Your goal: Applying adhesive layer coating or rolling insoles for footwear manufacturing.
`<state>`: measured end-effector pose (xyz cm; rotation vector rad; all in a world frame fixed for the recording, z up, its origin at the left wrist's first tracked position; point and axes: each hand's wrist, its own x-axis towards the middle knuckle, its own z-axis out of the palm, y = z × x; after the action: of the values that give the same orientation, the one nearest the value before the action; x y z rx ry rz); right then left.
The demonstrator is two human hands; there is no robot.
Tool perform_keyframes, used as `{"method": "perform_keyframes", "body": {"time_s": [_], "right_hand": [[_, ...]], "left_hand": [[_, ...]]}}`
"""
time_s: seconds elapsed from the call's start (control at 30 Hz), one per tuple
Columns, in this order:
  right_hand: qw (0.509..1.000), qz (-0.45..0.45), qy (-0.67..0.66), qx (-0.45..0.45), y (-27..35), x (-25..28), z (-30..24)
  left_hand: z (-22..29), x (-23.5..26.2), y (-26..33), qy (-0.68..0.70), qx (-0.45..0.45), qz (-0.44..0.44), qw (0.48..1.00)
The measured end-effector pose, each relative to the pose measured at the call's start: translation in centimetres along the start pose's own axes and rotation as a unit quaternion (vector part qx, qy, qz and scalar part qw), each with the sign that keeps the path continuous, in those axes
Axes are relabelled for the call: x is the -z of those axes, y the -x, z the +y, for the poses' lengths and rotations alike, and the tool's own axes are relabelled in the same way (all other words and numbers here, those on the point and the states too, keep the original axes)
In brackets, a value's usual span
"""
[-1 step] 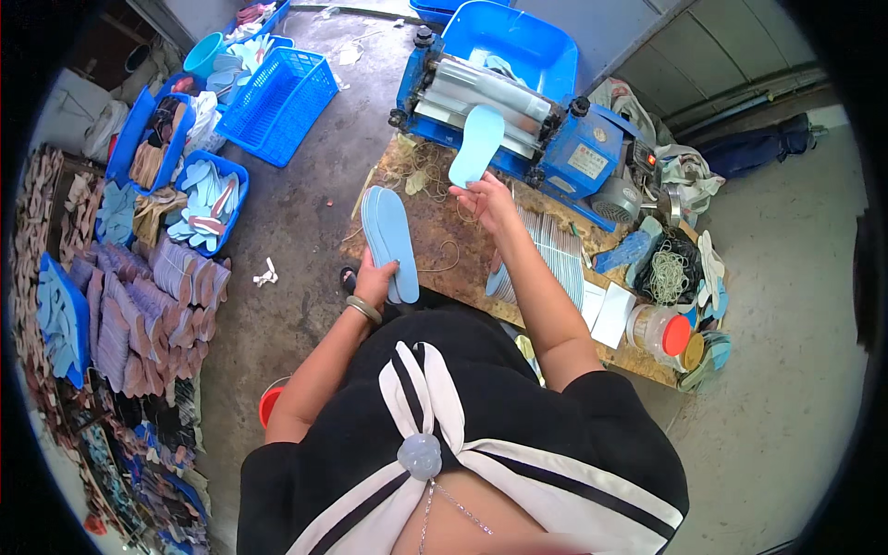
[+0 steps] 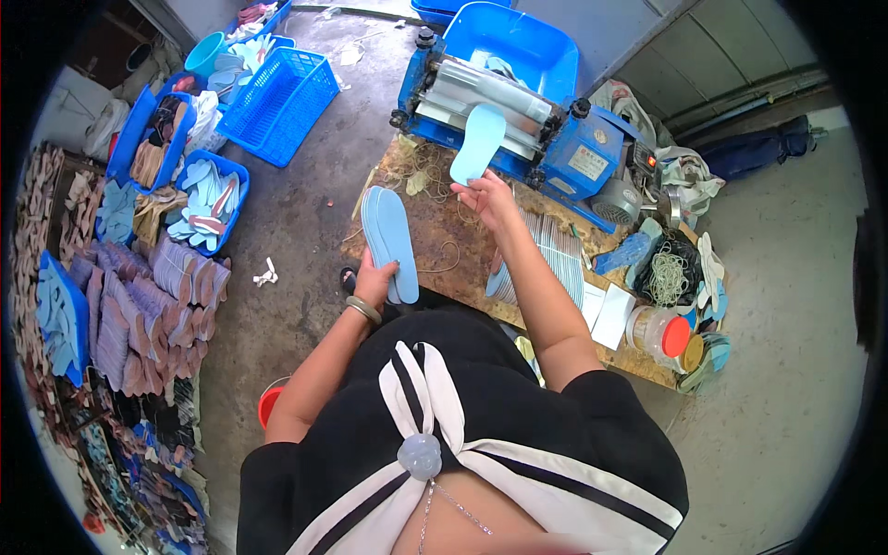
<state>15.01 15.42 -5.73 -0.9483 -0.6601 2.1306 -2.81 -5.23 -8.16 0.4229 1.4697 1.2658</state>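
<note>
My left hand (image 2: 376, 279) is closed around the lower end of a small stack of light blue insoles (image 2: 388, 236), held over the near left edge of the wooden table (image 2: 435, 242). My right hand (image 2: 487, 199) pinches the near end of a single pale blue insole (image 2: 479, 143) between thumb and fingers. That insole's far end is at the front of the metal rollers (image 2: 490, 88) of a blue roller machine (image 2: 578, 153). Whether it touches the rollers I cannot tell. Beneath my right forearm, a bundled row of insoles (image 2: 552, 254) lies on the table, partly hidden by the arm.
Behind the machine stands a blue tub (image 2: 518, 42). To the table's right end are a clear jar with a red lid (image 2: 673, 335), white paper (image 2: 612, 314) and tangled string (image 2: 668, 276). On the floor at left are a blue basket (image 2: 277, 109) and piled insole bundles (image 2: 139, 314).
</note>
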Motion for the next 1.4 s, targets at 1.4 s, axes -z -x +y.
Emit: {"method": "perform_keyframes", "body": {"time_s": [1.4], "right_hand": [[0.938, 0.014, 0.346, 0.019, 5.2, 2.7, 4.5]], "left_hand": [[2.6, -3.4, -0.6, 0.12, 0.119, -0.072, 0.983]]}}
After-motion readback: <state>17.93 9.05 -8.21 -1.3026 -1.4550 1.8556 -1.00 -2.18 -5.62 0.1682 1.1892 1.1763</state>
